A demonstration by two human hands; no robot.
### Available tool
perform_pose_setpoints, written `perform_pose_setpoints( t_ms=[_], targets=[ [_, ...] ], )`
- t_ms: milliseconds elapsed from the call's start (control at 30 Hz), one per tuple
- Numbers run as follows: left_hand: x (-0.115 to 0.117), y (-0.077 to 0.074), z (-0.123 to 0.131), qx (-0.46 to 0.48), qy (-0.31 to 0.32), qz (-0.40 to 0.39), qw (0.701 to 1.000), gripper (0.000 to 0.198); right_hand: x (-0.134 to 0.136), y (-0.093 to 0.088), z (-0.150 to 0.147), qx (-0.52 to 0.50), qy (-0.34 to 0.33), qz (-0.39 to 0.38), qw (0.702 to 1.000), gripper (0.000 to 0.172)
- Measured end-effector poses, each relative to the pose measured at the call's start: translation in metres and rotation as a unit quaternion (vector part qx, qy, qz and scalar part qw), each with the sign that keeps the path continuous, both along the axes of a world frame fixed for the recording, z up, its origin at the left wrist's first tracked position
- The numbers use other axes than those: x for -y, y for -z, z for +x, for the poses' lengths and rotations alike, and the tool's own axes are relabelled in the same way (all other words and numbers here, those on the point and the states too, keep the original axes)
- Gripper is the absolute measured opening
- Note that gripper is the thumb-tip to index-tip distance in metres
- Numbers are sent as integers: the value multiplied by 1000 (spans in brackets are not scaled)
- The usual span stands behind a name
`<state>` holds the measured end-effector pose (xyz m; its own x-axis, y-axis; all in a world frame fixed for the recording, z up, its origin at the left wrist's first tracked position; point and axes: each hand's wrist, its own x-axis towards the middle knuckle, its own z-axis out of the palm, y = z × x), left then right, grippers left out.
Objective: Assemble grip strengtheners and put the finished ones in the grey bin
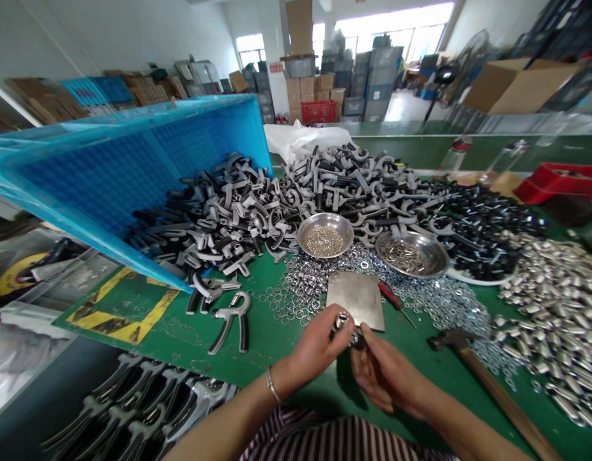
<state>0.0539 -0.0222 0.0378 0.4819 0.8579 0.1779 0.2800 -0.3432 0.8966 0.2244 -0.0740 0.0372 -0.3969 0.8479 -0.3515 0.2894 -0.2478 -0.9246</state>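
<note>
My left hand (319,342), with a bracelet at the wrist, is closed with thumb and fingers around a small shiny metal part (342,317). Close against it, my right hand (384,371) pinches a small black-and-metal part (357,339); the fingers partly cover both pieces, and I cannot tell whether they are joined. Just beyond the hands lies a square metal plate (356,298). A red-handled screwdriver (392,298) rests beside it, and a wooden-handled hammer (492,378) is to the right. One hand gripper with a spring (232,320) lies left of my hands.
Grey-and-black handles (238,205) spill from a tipped blue crate (132,147). Two steel bowls (303,240) (440,266) hold small parts. Washers (430,301), black knobs (482,224) and metal cylinders (550,301) are heaped rightward. Assembled grippers (142,410) fill the lower left.
</note>
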Motion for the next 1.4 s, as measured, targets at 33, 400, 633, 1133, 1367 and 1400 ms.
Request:
perform_pose_setpoints(
  t_ms=[33, 400, 633, 1133, 1367, 1400],
  targets=[
    [0, 0, -1, -16, 22, 17, 1000, 21, 0, 2, -1, -50, -24, -73, 996, 77],
    [-1, 0, 9, 15, 42, 60, 997, 14, -5, 5, 11, -19, -27, -39, 999, 74],
    [1, 8, 17, 9, -51, 43, 998, 15, -2, 10, 13, 7, 50, 15, 999, 60],
    [1, 14, 18, 2, -25, 93, 995, 11, -3, 5, 12, -164, 47, -101, 980, 51],
    [-7, 13, 14, -106, 31, 176, 978, 8, 7, 14, 10, -302, 18, -242, 922, 58],
    [-16, 6, 13, -148, 44, 197, 968, 8, 5, 15, 13, -257, 31, -208, 943, 59]
  ],
)
